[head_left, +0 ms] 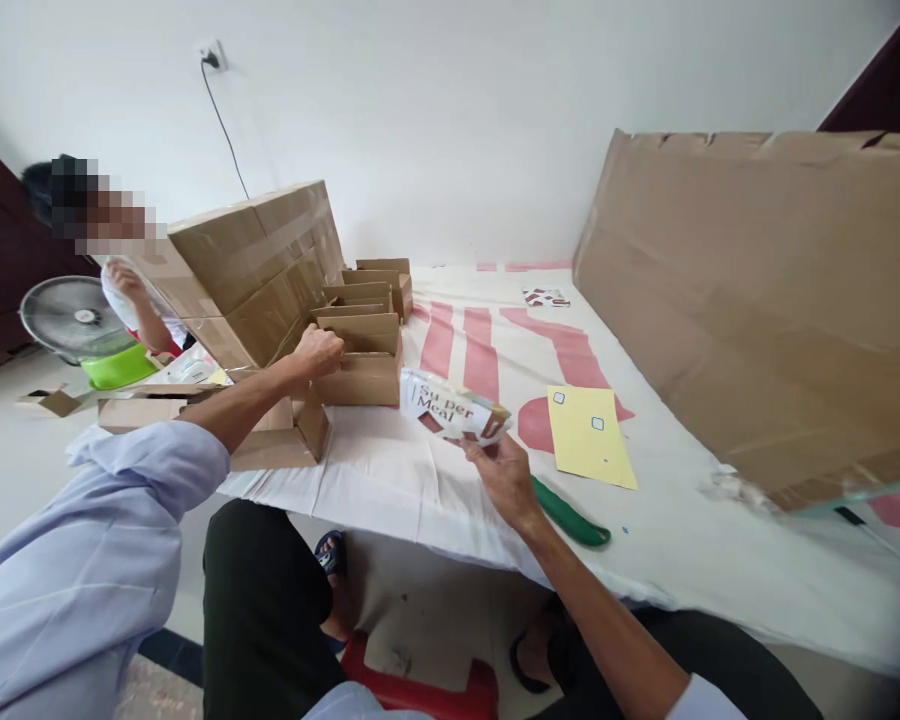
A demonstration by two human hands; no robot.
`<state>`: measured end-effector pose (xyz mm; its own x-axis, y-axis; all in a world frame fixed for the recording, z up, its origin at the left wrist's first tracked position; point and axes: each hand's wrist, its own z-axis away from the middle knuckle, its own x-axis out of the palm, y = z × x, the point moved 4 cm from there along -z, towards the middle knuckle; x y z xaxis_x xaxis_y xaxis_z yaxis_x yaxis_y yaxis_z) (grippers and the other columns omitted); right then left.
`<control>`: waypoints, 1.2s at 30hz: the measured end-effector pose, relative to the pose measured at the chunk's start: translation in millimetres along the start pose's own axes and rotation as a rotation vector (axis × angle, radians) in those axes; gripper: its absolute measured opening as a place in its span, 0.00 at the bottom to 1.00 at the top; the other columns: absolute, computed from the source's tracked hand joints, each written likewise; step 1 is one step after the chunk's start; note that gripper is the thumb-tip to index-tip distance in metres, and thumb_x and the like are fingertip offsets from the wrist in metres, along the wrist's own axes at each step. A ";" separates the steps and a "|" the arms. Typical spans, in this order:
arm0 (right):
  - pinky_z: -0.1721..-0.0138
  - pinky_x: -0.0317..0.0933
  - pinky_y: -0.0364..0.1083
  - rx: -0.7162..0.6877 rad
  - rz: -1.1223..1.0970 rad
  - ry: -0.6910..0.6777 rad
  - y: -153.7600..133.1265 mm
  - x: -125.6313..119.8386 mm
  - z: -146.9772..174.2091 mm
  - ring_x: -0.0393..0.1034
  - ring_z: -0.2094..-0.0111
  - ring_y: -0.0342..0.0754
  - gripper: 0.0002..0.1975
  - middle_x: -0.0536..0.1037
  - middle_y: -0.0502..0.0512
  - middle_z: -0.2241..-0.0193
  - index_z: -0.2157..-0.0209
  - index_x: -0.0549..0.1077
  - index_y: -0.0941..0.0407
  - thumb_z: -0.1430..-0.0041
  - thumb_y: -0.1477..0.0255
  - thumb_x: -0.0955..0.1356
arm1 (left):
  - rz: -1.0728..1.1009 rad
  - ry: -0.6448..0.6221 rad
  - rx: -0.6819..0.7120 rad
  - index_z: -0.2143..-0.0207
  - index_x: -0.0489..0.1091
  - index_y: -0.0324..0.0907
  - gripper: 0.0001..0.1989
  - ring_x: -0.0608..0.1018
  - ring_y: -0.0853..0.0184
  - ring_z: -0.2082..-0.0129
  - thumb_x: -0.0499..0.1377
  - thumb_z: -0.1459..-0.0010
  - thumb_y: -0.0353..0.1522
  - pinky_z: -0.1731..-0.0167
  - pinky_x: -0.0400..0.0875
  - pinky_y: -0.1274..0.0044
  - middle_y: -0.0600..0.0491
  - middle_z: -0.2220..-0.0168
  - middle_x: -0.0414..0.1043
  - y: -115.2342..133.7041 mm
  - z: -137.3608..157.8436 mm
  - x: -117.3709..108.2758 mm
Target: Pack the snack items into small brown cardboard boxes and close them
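My right hand pinches the lower right edge of a white and brown packet printed "Su per Meal", above the table. My left hand is closed at the left side of an open cardboard box. Whatever its curled fingers hold is hidden. More open boxes stand in a row behind that one. Under my left forearm lies another open cardboard box. A long green curved object lies beside my right wrist, partly covered by it.
Large taped cartons form a wall at the left; a person sits behind them near a fan. A tall cardboard sheet stands on the right. On the white cloth lie a yellow sheet and another packet.
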<state>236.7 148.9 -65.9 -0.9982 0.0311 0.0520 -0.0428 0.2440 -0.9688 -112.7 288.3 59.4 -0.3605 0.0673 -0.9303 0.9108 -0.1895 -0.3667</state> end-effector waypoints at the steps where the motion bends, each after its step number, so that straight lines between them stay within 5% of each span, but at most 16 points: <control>1: 0.54 0.79 0.56 0.025 -0.001 -0.032 6.5 3.2 6.3 0.83 0.59 0.58 0.27 0.88 0.60 0.58 0.57 0.81 0.55 0.45 0.47 0.78 | 0.000 0.002 -0.008 0.63 0.85 0.38 0.12 0.85 0.43 0.53 0.63 0.44 0.33 0.47 0.64 0.60 0.32 0.59 0.85 -1.7 -3.1 1.2; 16: 0.58 0.74 0.51 0.130 0.024 -0.205 33.3 1.6 40.4 0.78 0.63 0.54 0.16 0.86 0.55 0.63 0.58 0.82 0.53 0.36 0.55 0.75 | 0.036 0.065 -0.106 0.70 0.78 0.39 0.08 0.82 0.46 0.53 0.65 0.42 0.35 0.45 0.62 0.59 0.42 0.66 0.82 -16.0 -102.6 8.5; 21: 0.61 0.71 0.48 0.177 0.070 -0.257 38.2 -0.8 46.4 0.74 0.65 0.51 0.13 0.82 0.53 0.66 0.65 0.77 0.53 0.35 0.58 0.74 | 0.074 0.076 -0.087 0.72 0.78 0.41 0.08 0.82 0.43 0.49 0.62 0.43 0.34 0.44 0.60 0.59 0.38 0.60 0.84 -15.4 -107.1 18.7; 26: 0.60 0.71 0.48 0.199 0.047 -0.263 38.2 0.9 45.6 0.74 0.64 0.51 0.13 0.83 0.53 0.65 0.65 0.76 0.53 0.35 0.58 0.73 | 0.139 0.123 -0.133 0.73 0.76 0.40 0.13 0.80 0.47 0.51 0.63 0.39 0.38 0.47 0.61 0.60 0.41 0.66 0.82 -21.0 -110.5 21.5; 28: 0.60 0.71 0.48 0.202 0.046 -0.255 39.2 0.3 44.3 0.74 0.64 0.51 0.13 0.83 0.53 0.65 0.65 0.76 0.53 0.35 0.58 0.74 | 0.164 0.144 -0.146 0.69 0.76 0.39 0.14 0.80 0.52 0.51 0.64 0.35 0.40 0.45 0.64 0.60 0.45 0.65 0.81 -22.6 -117.5 20.6; 33: 0.60 0.71 0.48 0.203 0.059 -0.237 41.6 -4.3 40.0 0.74 0.64 0.51 0.13 0.83 0.52 0.65 0.64 0.77 0.53 0.36 0.58 0.74 | 0.215 0.177 -0.162 0.42 0.74 0.41 0.20 0.81 0.57 0.47 0.65 0.29 0.42 0.46 0.80 0.59 0.45 0.43 0.76 -17.3 -129.3 20.9; 36: 0.61 0.70 0.47 0.174 0.074 -0.220 38.6 -6.0 36.7 0.73 0.65 0.51 0.11 0.82 0.52 0.66 0.63 0.78 0.53 0.37 0.59 0.73 | 0.258 0.218 -0.127 0.50 0.75 0.39 0.17 0.80 0.58 0.51 0.66 0.30 0.42 0.49 0.77 0.62 0.47 0.51 0.78 -8.9 -120.8 18.2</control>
<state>239.4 122.5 -112.5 -0.9834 -0.1725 -0.0558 0.0429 0.0778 -0.9960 -103.1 409.5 44.9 -0.0768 0.2430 -0.9670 0.9889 -0.1052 -0.1050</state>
